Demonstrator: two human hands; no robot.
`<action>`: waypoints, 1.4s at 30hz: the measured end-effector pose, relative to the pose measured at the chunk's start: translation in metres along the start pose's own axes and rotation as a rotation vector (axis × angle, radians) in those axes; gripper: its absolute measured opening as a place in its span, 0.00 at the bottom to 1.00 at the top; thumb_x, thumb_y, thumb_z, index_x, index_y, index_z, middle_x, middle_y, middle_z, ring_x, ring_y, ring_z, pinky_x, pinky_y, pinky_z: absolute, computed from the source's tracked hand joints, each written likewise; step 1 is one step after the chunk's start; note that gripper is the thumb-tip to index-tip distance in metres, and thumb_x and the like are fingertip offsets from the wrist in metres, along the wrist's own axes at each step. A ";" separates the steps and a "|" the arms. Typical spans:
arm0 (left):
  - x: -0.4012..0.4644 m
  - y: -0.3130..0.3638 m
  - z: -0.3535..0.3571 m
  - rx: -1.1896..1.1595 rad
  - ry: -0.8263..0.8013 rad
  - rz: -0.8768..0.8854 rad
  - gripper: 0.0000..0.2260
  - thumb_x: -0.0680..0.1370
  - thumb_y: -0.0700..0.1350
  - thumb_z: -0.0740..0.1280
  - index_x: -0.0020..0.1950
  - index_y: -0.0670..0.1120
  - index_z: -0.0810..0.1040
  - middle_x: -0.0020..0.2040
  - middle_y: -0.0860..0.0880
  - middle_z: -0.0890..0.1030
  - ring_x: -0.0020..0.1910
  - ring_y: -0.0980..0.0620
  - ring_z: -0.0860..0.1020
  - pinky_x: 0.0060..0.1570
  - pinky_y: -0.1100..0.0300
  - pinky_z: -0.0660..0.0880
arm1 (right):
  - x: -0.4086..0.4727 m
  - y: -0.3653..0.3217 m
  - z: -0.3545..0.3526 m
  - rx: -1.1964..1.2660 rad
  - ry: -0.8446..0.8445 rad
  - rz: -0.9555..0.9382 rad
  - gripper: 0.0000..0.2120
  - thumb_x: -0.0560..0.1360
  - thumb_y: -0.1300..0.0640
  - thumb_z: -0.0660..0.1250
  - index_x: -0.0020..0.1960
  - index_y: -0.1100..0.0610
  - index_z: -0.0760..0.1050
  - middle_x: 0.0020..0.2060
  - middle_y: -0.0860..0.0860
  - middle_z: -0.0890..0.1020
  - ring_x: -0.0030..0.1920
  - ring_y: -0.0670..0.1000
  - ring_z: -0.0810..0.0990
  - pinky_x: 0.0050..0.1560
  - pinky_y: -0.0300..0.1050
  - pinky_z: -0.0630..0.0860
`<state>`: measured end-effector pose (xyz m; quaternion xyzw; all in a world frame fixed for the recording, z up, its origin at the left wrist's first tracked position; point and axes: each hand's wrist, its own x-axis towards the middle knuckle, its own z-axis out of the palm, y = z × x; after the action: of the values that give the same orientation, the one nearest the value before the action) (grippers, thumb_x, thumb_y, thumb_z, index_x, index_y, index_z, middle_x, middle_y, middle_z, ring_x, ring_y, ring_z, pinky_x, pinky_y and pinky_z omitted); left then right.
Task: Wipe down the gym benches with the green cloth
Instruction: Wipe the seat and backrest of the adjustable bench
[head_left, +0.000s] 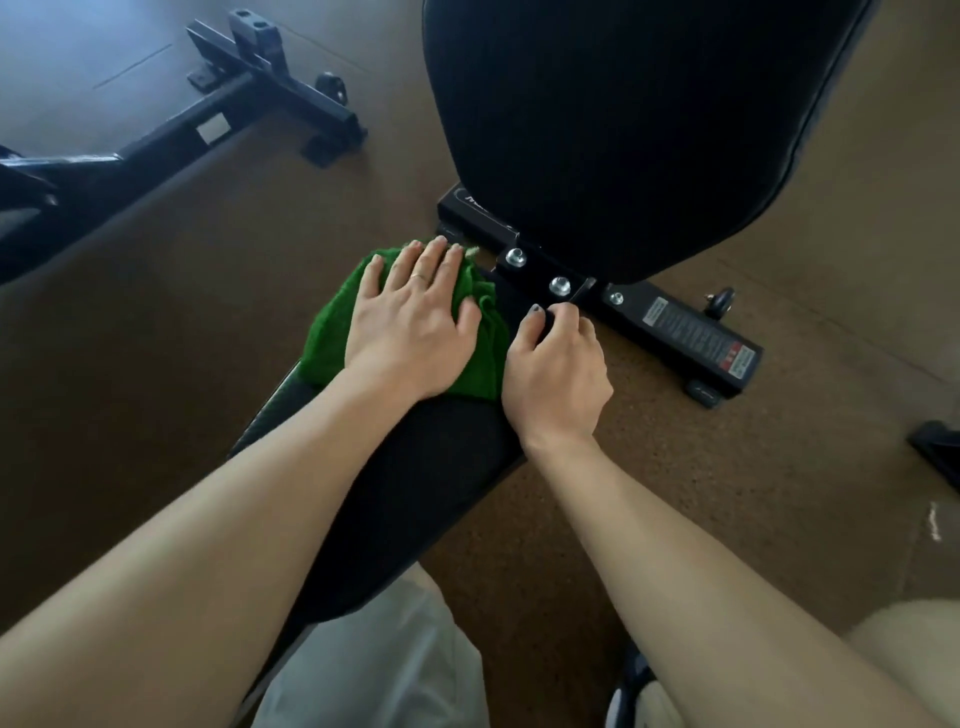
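Nearest the camera, 2 bare forearms reach forward over pale trousers (384, 670) and the near end of the black seat pad (415, 488), which serves here as the worktop.

Left hand (415, 322): fingers straight and spread, palm pressed flat on the green cloth (332, 332). The cloth lies bunched on the far end of the seat pad, partly overhanging its left edge.

Right hand (556, 374): fingers curled over the right edge of the seat pad, just beside the cloth, thumb on top. It appears to grip the pad edge for support.

Beyond the hands, a black frame bracket (540, 270) with 3 bolts joins the seat to the raised back pad (623, 119). A base bar (691, 332) with a warning label rests on the brown floor (260, 208). A 2nd bench frame (218, 114) lies further left.

Judged step: wiping the far end of the seat, near the hinge.

Risks from here:
1. Cloth or fingertips catching on the bolts or in the gap at the bracket, caused by pushing too far forward.
2. The cloth sliding off the left edge, caused by the overhang and an off-centre palm.
3. Streaks or missed strips, caused by the bunched cloth.
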<state>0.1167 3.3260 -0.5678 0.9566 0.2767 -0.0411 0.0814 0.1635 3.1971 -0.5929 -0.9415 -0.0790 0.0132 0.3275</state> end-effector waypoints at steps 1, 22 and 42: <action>0.009 0.004 -0.001 -0.011 -0.003 -0.013 0.29 0.84 0.59 0.48 0.85 0.52 0.53 0.85 0.54 0.54 0.84 0.53 0.49 0.82 0.47 0.45 | -0.001 0.000 -0.001 0.009 -0.006 -0.001 0.17 0.85 0.46 0.54 0.63 0.54 0.76 0.53 0.51 0.81 0.54 0.53 0.80 0.44 0.47 0.70; -0.020 -0.007 -0.001 0.005 -0.014 0.024 0.29 0.84 0.60 0.46 0.85 0.53 0.48 0.85 0.55 0.48 0.84 0.54 0.45 0.82 0.45 0.42 | 0.003 0.003 0.003 -0.008 0.031 -0.012 0.18 0.85 0.45 0.54 0.63 0.54 0.76 0.56 0.51 0.81 0.56 0.56 0.81 0.46 0.49 0.69; -0.187 -0.072 -0.017 -0.239 -0.027 -0.504 0.29 0.85 0.62 0.50 0.84 0.53 0.51 0.75 0.48 0.65 0.69 0.43 0.68 0.57 0.44 0.72 | -0.001 -0.008 -0.008 -0.002 -0.062 0.064 0.21 0.86 0.46 0.52 0.68 0.56 0.73 0.64 0.55 0.78 0.62 0.60 0.78 0.57 0.55 0.72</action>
<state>-0.0791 3.2911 -0.5377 0.8406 0.5077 -0.0400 0.1845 0.1618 3.1981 -0.5813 -0.9430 -0.0593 0.0528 0.3233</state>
